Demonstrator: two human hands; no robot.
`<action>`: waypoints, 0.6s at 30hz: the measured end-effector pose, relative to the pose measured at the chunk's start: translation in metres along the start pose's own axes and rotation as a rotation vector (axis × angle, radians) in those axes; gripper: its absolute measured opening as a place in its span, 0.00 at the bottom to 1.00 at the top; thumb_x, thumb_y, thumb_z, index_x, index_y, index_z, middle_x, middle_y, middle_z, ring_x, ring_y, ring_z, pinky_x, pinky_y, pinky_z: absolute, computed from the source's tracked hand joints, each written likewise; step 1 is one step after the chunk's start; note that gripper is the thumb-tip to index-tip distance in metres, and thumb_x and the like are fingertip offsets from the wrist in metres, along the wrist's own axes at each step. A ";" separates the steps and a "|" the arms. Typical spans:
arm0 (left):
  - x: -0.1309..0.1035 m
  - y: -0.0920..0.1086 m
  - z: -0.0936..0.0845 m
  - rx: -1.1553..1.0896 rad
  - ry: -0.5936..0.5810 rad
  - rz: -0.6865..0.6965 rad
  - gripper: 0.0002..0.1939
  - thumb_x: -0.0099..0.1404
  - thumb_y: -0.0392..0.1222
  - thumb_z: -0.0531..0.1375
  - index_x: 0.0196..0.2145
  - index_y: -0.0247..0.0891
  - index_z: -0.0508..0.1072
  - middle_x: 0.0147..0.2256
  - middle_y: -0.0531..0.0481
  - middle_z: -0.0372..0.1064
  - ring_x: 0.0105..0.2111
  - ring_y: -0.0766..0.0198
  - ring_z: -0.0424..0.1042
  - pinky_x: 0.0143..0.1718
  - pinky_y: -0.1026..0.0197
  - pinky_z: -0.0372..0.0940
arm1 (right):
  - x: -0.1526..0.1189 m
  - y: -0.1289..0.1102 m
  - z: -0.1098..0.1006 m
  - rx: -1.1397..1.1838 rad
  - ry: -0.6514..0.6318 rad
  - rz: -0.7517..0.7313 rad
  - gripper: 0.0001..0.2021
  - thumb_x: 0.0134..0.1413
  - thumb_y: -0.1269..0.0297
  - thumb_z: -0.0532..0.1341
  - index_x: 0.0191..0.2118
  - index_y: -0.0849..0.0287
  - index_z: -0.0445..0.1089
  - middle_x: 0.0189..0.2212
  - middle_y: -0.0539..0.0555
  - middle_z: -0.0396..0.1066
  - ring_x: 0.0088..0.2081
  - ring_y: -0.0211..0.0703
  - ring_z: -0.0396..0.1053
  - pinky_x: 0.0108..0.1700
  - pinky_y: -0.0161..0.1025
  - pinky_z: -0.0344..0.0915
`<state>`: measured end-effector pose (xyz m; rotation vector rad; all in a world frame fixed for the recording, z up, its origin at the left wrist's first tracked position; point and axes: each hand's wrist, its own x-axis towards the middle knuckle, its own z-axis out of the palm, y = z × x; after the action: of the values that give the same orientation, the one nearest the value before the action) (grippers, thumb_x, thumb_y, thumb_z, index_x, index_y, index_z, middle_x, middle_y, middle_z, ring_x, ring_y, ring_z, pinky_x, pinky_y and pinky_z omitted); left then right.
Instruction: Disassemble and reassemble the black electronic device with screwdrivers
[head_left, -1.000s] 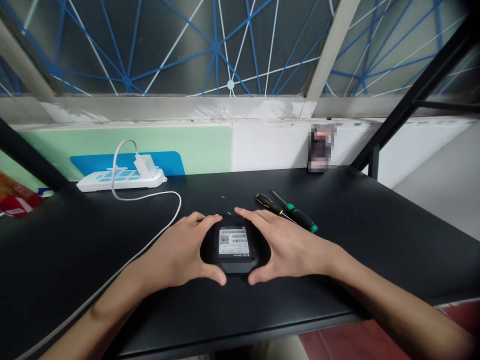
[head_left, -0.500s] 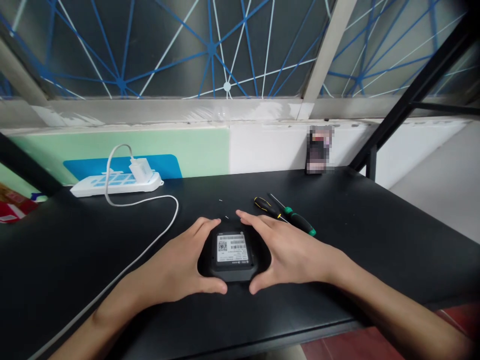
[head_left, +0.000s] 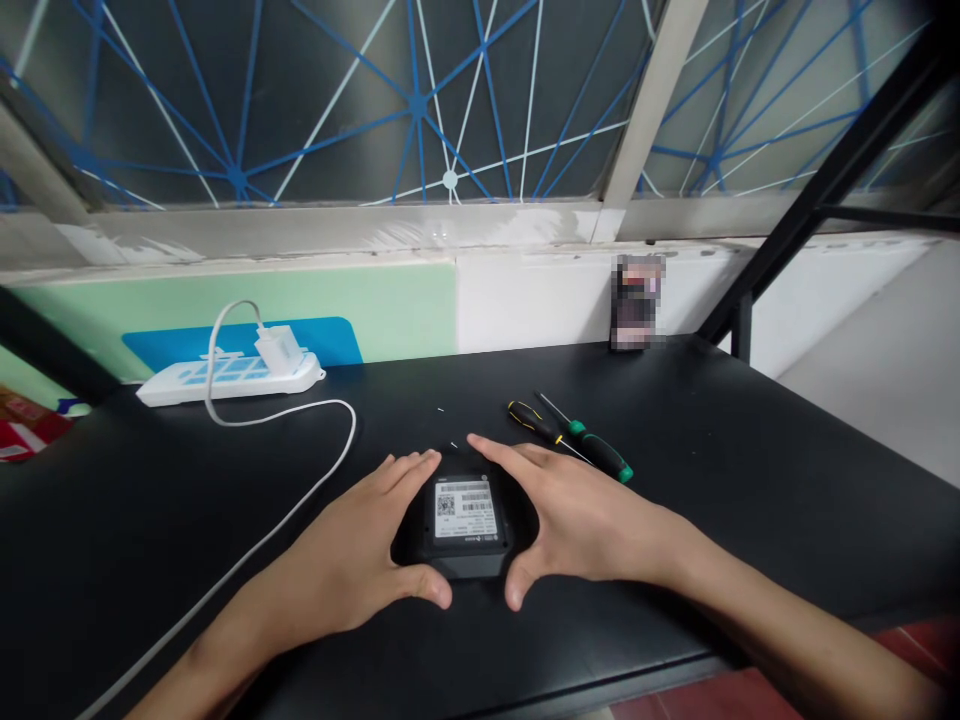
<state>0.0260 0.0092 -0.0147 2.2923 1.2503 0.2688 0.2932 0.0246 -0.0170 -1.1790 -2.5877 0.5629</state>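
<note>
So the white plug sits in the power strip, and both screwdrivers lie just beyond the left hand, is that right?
Not quite: the head view shows the yellow-marked screwdriver and the green-tipped screwdriver just beyond the right hand. The white plug does sit in the power strip.

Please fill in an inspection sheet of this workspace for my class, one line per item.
Surface: black tabletop.
Job's things: black box, label up; yellow-and-black screwdriver, green-and-black screwdriver, lying beyond the right hand.
Clutter: two tiny pale pieces, unidentifiable; red packet, far left.
Grippers: bare hands; left hand and right curve around the box, contact unclear.
Cables: white cable from the adapter on the power strip.
Surroundings: patterned window; pixelated item near the wall.
</note>
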 end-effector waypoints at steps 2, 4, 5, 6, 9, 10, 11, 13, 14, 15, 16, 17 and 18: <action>0.000 0.001 0.000 0.007 0.002 -0.005 0.51 0.56 0.56 0.71 0.69 0.46 0.51 0.69 0.41 0.52 0.69 0.39 0.50 0.68 0.35 0.48 | 0.000 0.001 -0.001 0.005 0.013 -0.019 0.61 0.36 0.40 0.73 0.72 0.59 0.46 0.62 0.71 0.64 0.60 0.67 0.68 0.57 0.58 0.67; 0.002 0.002 0.000 -0.031 0.009 0.019 0.49 0.54 0.55 0.72 0.67 0.46 0.55 0.66 0.43 0.55 0.66 0.42 0.56 0.66 0.41 0.55 | 0.000 0.003 -0.002 0.014 0.015 -0.052 0.61 0.36 0.40 0.74 0.72 0.58 0.47 0.64 0.70 0.63 0.61 0.67 0.66 0.58 0.57 0.66; 0.003 0.002 0.000 -0.053 0.009 0.046 0.48 0.53 0.54 0.72 0.66 0.46 0.57 0.65 0.44 0.56 0.64 0.43 0.59 0.65 0.43 0.58 | 0.001 0.004 -0.003 0.021 0.011 -0.070 0.60 0.36 0.40 0.73 0.72 0.59 0.48 0.65 0.69 0.62 0.61 0.66 0.66 0.59 0.57 0.66; 0.004 0.002 0.001 -0.062 0.014 0.046 0.47 0.53 0.53 0.72 0.66 0.47 0.57 0.64 0.44 0.56 0.63 0.44 0.61 0.64 0.44 0.60 | 0.003 0.006 -0.003 0.028 0.007 -0.080 0.59 0.37 0.39 0.73 0.71 0.59 0.49 0.65 0.68 0.62 0.62 0.65 0.65 0.60 0.56 0.65; 0.005 0.002 0.002 -0.046 0.019 0.034 0.49 0.54 0.54 0.71 0.67 0.47 0.53 0.62 0.43 0.55 0.60 0.43 0.64 0.61 0.42 0.63 | 0.009 0.014 -0.004 0.010 0.086 -0.034 0.45 0.51 0.39 0.66 0.68 0.59 0.56 0.64 0.64 0.65 0.62 0.59 0.66 0.62 0.53 0.65; 0.006 0.002 0.002 -0.033 0.019 0.030 0.49 0.55 0.54 0.70 0.67 0.47 0.52 0.62 0.43 0.54 0.60 0.42 0.64 0.61 0.41 0.62 | 0.011 0.018 -0.004 -0.029 0.163 0.007 0.38 0.57 0.40 0.61 0.66 0.59 0.60 0.62 0.63 0.67 0.61 0.57 0.67 0.62 0.53 0.65; 0.006 0.002 0.003 -0.022 0.018 0.030 0.50 0.55 0.55 0.70 0.68 0.47 0.51 0.62 0.42 0.53 0.60 0.42 0.63 0.62 0.40 0.62 | 0.013 0.023 -0.005 -0.091 0.247 0.061 0.32 0.62 0.43 0.58 0.64 0.59 0.63 0.60 0.63 0.70 0.60 0.57 0.68 0.61 0.55 0.65; 0.006 0.003 0.002 -0.008 0.017 0.037 0.50 0.55 0.55 0.70 0.68 0.47 0.50 0.63 0.42 0.53 0.61 0.42 0.62 0.63 0.40 0.60 | 0.018 0.035 -0.006 -0.221 0.394 0.164 0.24 0.67 0.50 0.55 0.59 0.61 0.68 0.51 0.62 0.75 0.53 0.57 0.72 0.55 0.55 0.69; 0.006 0.003 0.002 -0.005 0.015 0.042 0.50 0.55 0.54 0.70 0.68 0.46 0.50 0.63 0.43 0.53 0.61 0.42 0.62 0.63 0.41 0.60 | 0.019 0.042 -0.007 -0.284 0.449 0.208 0.22 0.67 0.52 0.54 0.57 0.62 0.69 0.48 0.62 0.77 0.50 0.57 0.72 0.52 0.55 0.71; 0.006 0.003 0.001 -0.003 0.014 0.048 0.51 0.55 0.55 0.70 0.69 0.46 0.49 0.62 0.43 0.53 0.60 0.42 0.62 0.63 0.41 0.60 | 0.021 0.049 -0.009 -0.341 0.476 0.239 0.21 0.67 0.54 0.54 0.56 0.63 0.70 0.46 0.62 0.77 0.49 0.58 0.72 0.51 0.55 0.71; 0.006 0.003 0.001 -0.001 0.013 0.053 0.51 0.55 0.55 0.70 0.69 0.46 0.49 0.62 0.43 0.53 0.60 0.42 0.62 0.63 0.41 0.60 | 0.022 0.055 -0.010 -0.383 0.491 0.259 0.21 0.67 0.55 0.54 0.55 0.65 0.70 0.45 0.63 0.77 0.48 0.59 0.71 0.50 0.55 0.71; 0.007 0.003 0.000 0.001 0.013 0.058 0.51 0.55 0.55 0.70 0.69 0.47 0.49 0.62 0.43 0.53 0.60 0.42 0.62 0.63 0.40 0.60 | 0.023 0.061 -0.011 -0.416 0.497 0.275 0.21 0.67 0.55 0.54 0.55 0.66 0.70 0.44 0.64 0.77 0.47 0.59 0.71 0.50 0.55 0.71; 0.007 0.003 0.000 0.005 0.012 0.064 0.51 0.55 0.56 0.70 0.69 0.47 0.49 0.62 0.43 0.53 0.60 0.42 0.62 0.62 0.40 0.60 | 0.024 0.066 -0.013 -0.438 0.491 0.275 0.21 0.67 0.55 0.54 0.55 0.66 0.70 0.43 0.64 0.77 0.46 0.58 0.71 0.50 0.55 0.71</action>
<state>0.0321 0.0139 -0.0136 2.3406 1.1863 0.3034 0.3263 0.0857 -0.0332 -1.5807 -2.1873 -0.2503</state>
